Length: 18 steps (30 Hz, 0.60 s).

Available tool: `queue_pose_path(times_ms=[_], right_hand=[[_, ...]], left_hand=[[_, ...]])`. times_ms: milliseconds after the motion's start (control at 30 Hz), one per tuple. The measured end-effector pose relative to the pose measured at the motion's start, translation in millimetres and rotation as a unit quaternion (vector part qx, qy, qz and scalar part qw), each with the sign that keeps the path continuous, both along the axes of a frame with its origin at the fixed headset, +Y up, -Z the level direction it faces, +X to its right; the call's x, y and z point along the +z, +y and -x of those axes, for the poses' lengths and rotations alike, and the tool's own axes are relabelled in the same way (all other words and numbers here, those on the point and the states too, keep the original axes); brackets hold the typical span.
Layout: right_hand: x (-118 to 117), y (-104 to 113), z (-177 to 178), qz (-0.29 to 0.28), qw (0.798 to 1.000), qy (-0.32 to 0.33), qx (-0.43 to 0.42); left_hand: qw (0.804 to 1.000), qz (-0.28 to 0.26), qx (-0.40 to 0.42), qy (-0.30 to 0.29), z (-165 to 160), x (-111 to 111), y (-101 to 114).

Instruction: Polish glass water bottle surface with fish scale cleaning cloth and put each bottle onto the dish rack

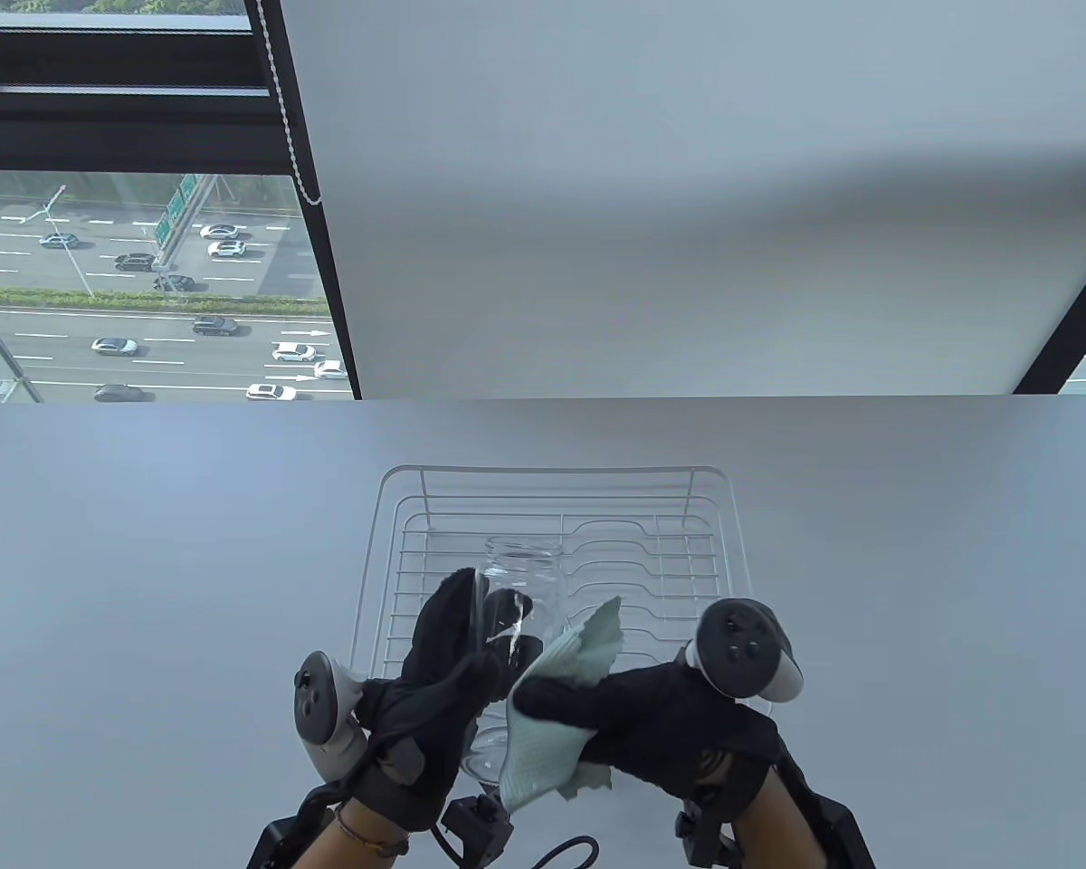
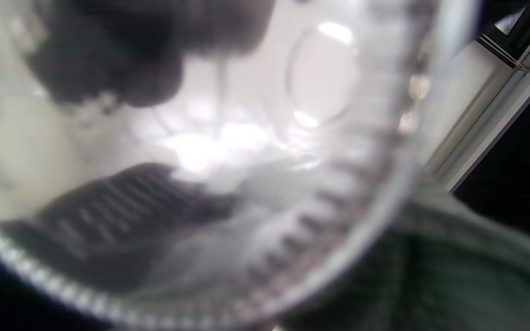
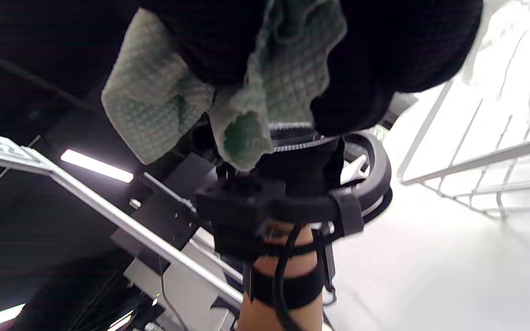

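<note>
Gripping the clear glass bottle [image 1: 525, 579] from its left side, the left hand [image 1: 439, 674] is wrapping its black gloved fingers around the glass, while the right hand [image 1: 633, 715] is clutching the pale green fish scale cloth [image 1: 557, 697] and pressing it against the bottle's right side. From the table view, the bottle is being held tilted above the near edge of the white wire dish rack [image 1: 552, 480], its open mouth pointing away from the person; the rack is sitting on the grey table [image 1: 145, 543], and the bottle's lower part is largely hidden behind the cloth and both gloves. A grey tracker [image 1: 321, 711] is riding on the left hand and another tracker [image 1: 747, 647] on the right. No label or brand is showing on the glass. From the left wrist view, the bottle [image 2: 256, 151] is filling nearly the whole picture (blurred, seen from its base, with a ridged rim curving across), and dark glove shapes are showing through it, too soft to tell fingers apart. From the right wrist view, the cloth [image 3: 164, 115] is hanging bunched between the right hand's black fingers [image 3: 375, 69], its waffle-like weave plain to see; rack wires [image 3: 481, 161] are crossing the right edge, and the bottle itself is not clearly showing here.
</note>
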State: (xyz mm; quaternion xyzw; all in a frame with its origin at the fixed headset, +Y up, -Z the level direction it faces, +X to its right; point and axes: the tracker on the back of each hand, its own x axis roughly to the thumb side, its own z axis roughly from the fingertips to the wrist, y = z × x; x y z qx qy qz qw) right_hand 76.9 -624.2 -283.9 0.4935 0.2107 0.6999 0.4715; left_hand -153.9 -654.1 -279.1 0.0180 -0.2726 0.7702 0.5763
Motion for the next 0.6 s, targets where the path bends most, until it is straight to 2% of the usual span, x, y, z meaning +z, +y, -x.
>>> queue_pose_path(times_ms=[100, 167, 233, 267, 300, 333, 400, 500, 600], right_hand=[[-1, 4, -3, -0.031, 0.998, -0.059, -0.022], [0, 6, -13, -0.085, 0.973, -0.195, -0.091], [1, 5, -17, -0.095, 0.951, -0.264, -0.128], [0, 5, -15, -0.093, 0.961, -0.233, -0.117], [-1, 5, -12, -0.072, 0.98, -0.164, -0.089], [-2, 4, -7, -0.055, 0.991, -0.11, -0.061], [1, -2, 5, -0.003, 1.0, 0.005, 0.016], [-1, 0, 6, -0.024, 0.999, -0.024, -0.006], [-1, 5, -11, -0.08, 0.973, -0.191, -0.102]], left_hand=[[1.0, 0.014, -0.005, -0.004, 2, 0, -1], [0.999, 0.015, -0.026, -0.014, 1, 1, -1], [1.0, 0.009, -0.024, -0.012, -1, 1, -1], [1.0, 0.009, -0.018, -0.011, -2, 1, -2], [1.0, 0.014, -0.01, -0.013, -1, 0, -3], [1.0, 0.019, 0.002, -0.01, 0, -1, -3], [1.0, 0.017, 0.011, -0.002, 3, -3, -3], [1.0, 0.017, -0.005, -0.007, 5, -2, -3], [0.999, 0.008, -0.014, -0.027, 2, -1, 0]])
